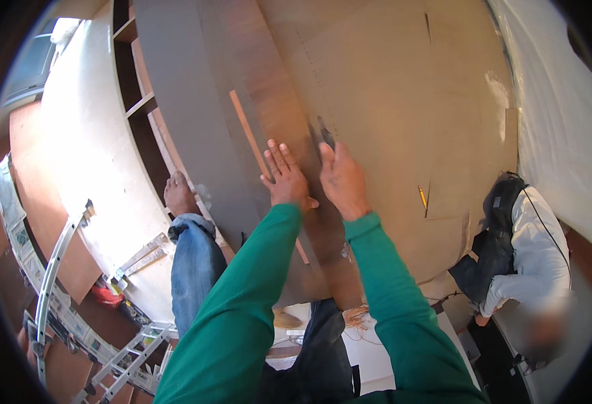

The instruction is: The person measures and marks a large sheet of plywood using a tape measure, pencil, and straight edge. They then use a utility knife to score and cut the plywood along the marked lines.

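My left hand (288, 178) lies flat with its fingers spread on a long reddish-brown wood-look strip (269, 74) and the grey sheet beside it. Under that hand runs a thin orange-brown batten (242, 121), its lower end showing again below my wrist. My right hand (344, 185) is closed around a small black hand tool (326, 137), blurred, possibly a utility knife. The tool points away from me at the strip's right edge, over the large brown board (390, 87). Whether its tip touches the surface, I cannot tell.
A yellow pencil (422, 196) lies on the board to the right. My bare foot (180, 194) rests at the left edge of the grey sheet (188, 81), beside an open frame. Another person (532, 236) bends at the right. Aluminium ladders (131, 357) stand lower left.
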The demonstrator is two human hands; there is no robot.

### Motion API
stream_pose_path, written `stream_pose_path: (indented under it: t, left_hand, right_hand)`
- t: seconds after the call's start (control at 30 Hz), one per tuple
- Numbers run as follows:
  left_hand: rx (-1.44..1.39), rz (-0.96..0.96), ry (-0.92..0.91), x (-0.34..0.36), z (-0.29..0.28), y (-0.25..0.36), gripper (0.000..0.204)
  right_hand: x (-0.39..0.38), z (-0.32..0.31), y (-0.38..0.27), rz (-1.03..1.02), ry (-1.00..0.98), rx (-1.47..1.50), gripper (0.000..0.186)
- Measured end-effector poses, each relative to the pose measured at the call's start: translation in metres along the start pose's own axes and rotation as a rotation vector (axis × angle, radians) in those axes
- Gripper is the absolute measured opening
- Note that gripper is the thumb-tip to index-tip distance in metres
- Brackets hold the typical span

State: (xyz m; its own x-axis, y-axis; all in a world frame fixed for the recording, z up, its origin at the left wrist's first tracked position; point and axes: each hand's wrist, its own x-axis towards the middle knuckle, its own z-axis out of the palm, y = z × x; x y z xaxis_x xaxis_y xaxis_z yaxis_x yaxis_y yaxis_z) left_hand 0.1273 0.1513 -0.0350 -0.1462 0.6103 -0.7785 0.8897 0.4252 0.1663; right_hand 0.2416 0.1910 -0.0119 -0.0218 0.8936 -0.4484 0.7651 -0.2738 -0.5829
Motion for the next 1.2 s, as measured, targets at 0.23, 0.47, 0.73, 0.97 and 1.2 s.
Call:
stream_pose_path:
  t: [0.23,0.47,0.73,0.97,1.2]
  left_hand:
    - [-0.009,-0.007,0.013,0.003,0.006,0.003,0.161]
    - [-0.013,0.007,0.021,0.002,0.005,0.004,0.162]
    - [0.002,0.017,0.023,0.002,0.002,0.003,0.157]
    - [-0.043,0.03,0.054,0.001,0.005,0.003,0.155]
    - [0.022,0.037,0.12,0.004,0.015,-0.009,0.156]
  right_hand:
    - [0.071,0.013,-0.02,-0.128,-0.028,0.024,0.039]
    - [0.091,0.021,-0.026,-0.075,-0.113,0.027,0.037]
    - [0.099,0.031,-0.028,-0.084,-0.148,0.021,0.038]
    - [0.097,0.024,-0.039,-0.049,-0.194,-0.022,0.036]
    - [0.119,0.043,-0.031,-0.31,-0.221,-0.251,0.028]
